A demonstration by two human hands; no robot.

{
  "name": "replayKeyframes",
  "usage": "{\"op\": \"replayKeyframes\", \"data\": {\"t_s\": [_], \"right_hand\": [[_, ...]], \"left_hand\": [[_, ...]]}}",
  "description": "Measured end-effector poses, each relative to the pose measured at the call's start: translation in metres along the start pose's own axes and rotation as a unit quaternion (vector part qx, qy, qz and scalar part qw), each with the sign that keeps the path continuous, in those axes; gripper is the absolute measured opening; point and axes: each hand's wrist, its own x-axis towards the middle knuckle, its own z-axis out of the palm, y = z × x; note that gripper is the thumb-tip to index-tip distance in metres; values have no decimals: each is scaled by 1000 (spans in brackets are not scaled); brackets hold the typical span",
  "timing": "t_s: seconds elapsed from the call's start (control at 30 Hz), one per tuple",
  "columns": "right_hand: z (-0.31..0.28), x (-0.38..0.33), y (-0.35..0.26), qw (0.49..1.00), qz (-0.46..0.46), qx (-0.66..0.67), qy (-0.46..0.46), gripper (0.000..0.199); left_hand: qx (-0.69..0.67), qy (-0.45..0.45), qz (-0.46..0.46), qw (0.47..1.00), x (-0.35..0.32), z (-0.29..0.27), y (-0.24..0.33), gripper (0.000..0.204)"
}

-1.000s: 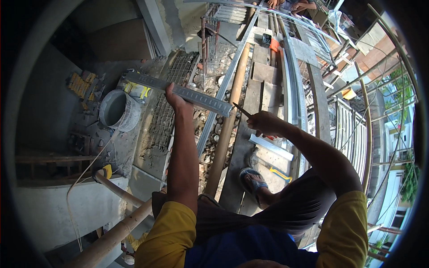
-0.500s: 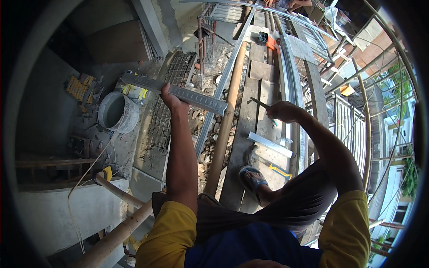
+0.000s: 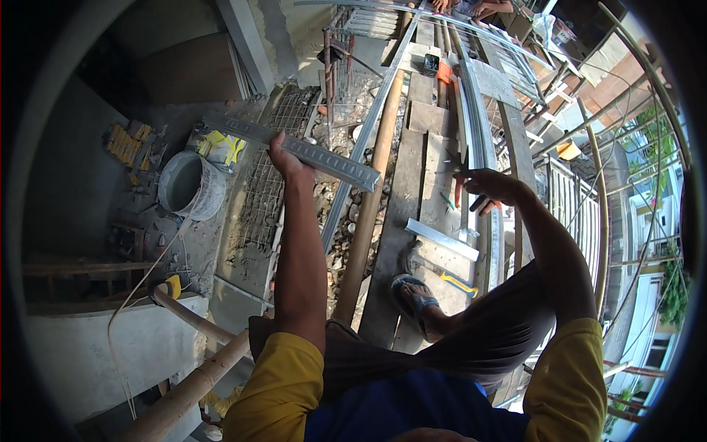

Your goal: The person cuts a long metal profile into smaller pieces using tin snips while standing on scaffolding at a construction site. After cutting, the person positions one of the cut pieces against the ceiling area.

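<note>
Head view: left hand (image 3: 289,159) grips a long grey metal strip (image 3: 335,163), best kept still; right hand (image 3: 492,184) holds dark, red-handled cutters (image 3: 459,184).

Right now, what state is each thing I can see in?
Long grey slotted metal channel: held aslant by the left hand
Dark-bladed hand tool: held in the right hand; open or shut unclear
Round grey bucket: upright, open-topped
Shiny silver metal strip: lying on the wooden planks
Tool with yellow-and-blue handle: lying unheld
</note>
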Motion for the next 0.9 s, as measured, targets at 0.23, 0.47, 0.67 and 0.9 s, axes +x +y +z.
{"op": "replayKeyframes", "data": {"t_s": [0.23, 0.47, 0.67, 0.9], "right_hand": [[62, 5, -37, 947, -161, 138, -243, 56], [115, -31, -84, 864, -222, 255, -373, 53], [124, -51, -107, 926, -234, 87, -283, 40], [110, -5, -61, 914, -318, -251, 23, 29]], "left_hand": [[-16, -58, -13, 998, -9, 6, 4, 24], [-28, -76, 2, 997, -6, 2, 11, 25], [-52, -85, 36, 994, -5, -2, 26, 27], [-108, -106, 64, 986, -4, 4, 44, 25]]}}
